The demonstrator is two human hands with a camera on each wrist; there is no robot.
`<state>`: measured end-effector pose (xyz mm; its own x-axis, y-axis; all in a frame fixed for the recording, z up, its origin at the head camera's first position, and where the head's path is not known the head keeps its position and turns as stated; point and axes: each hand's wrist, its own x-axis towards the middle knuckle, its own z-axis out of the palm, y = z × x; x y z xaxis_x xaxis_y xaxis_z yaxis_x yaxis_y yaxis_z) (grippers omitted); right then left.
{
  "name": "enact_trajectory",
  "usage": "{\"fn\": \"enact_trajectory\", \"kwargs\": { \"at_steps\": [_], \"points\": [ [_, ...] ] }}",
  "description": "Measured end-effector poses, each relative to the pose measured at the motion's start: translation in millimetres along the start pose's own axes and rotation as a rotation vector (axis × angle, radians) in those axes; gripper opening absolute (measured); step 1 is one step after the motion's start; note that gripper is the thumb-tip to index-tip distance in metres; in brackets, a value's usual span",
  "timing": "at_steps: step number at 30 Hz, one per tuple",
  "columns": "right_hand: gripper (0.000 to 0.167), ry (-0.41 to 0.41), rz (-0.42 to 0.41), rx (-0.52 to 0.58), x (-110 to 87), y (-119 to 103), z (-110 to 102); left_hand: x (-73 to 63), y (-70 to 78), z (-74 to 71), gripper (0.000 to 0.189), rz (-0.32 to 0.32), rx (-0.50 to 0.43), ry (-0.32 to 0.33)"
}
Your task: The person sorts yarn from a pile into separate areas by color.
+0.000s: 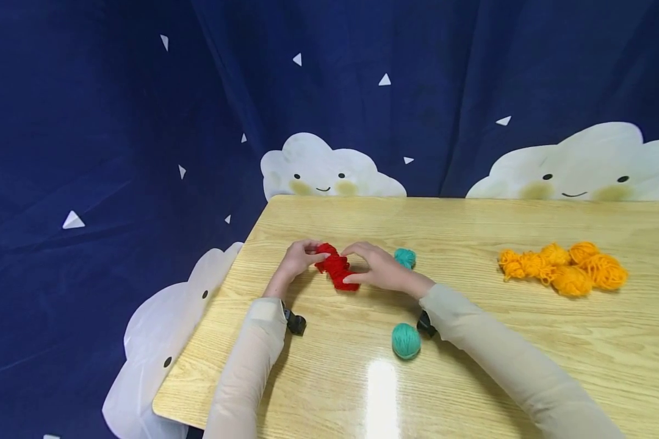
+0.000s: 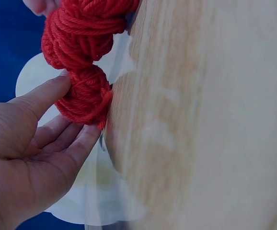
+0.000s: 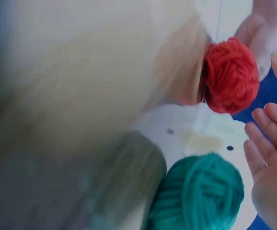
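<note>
Red yarn balls (image 1: 336, 267) lie in a slanting row on the table, at the left of the head view. At the far end of the row, my left hand (image 1: 298, 258) holds a red ball (image 2: 85, 96) between thumb and fingertips. My right hand (image 1: 383, 268) is at the near end of the row, thumb and fingers spread. From the right wrist view, a gap shows between its fingers (image 3: 268, 125) and the nearest red ball (image 3: 232, 75). Just beyond the right hand sits teal yarn (image 1: 405, 257), partly hidden by it.
A teal yarn ball (image 1: 406, 341) stands nearer the front, by the right wrist. Several orange yarn balls (image 1: 572, 280) are clustered on the right side of the table (image 1: 329, 378). A dark blue curtain (image 1: 362, 36) with clouds hangs behind the table and along its left edge.
</note>
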<state>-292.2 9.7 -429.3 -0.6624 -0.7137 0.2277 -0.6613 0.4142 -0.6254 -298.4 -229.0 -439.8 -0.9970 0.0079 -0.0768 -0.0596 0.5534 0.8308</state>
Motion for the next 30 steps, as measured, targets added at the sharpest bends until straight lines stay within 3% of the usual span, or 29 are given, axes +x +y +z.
{"fn": "enact_trajectory", "kwargs": {
  "at_steps": [6,14,30],
  "points": [
    [0.053,0.0,0.001,0.148,-7.8,8.2,-8.7,0.0,1.6,-0.1,0.042,-0.011,0.018,0.006],
    [0.049,-0.005,0.011,0.256,-18.8,15.9,-17.2,0.7,0.7,0.2,0.045,-0.007,0.017,-0.003],
    [0.043,0.03,0.09,0.267,-34.3,32.5,-31.3,2.6,-3.2,0.0,0.044,-0.009,0.01,-0.012]
  ]
}}
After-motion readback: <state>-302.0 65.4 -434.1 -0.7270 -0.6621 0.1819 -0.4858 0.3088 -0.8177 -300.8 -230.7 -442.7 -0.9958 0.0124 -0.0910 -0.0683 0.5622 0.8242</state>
